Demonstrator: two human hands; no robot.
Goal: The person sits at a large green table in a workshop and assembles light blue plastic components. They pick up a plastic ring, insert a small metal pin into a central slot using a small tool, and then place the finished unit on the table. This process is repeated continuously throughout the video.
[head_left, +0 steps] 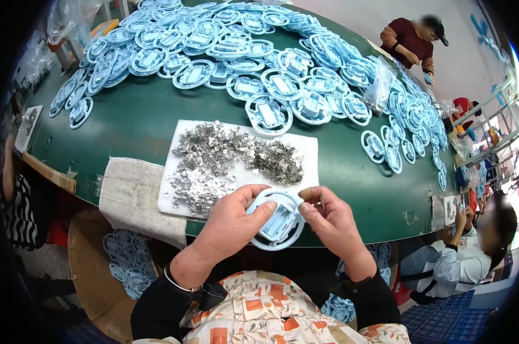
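Observation:
My left hand [228, 222] grips a light-blue oval plastic part [281, 225] by its left side, with the thumb lying over its inner edge. The part has a ring-shaped rim and a raised rectangular housing in the middle. At its upper right, my right hand [338, 223] is closed, thumb against fingertips; a tan covering wraps one finger. Whatever sits in that pinch is too small to make out. Just beyond my hands lies a white foam board [306, 172] with heaps of small shiny metal pieces [205, 163] on it.
Many matching blue parts [193, 74] are piled along the green table's [139, 132] far side. A grey cloth [136, 192] hangs over the near edge. Below left stands a cardboard box [90, 269] of blue parts. Other people [414, 40] work around the table.

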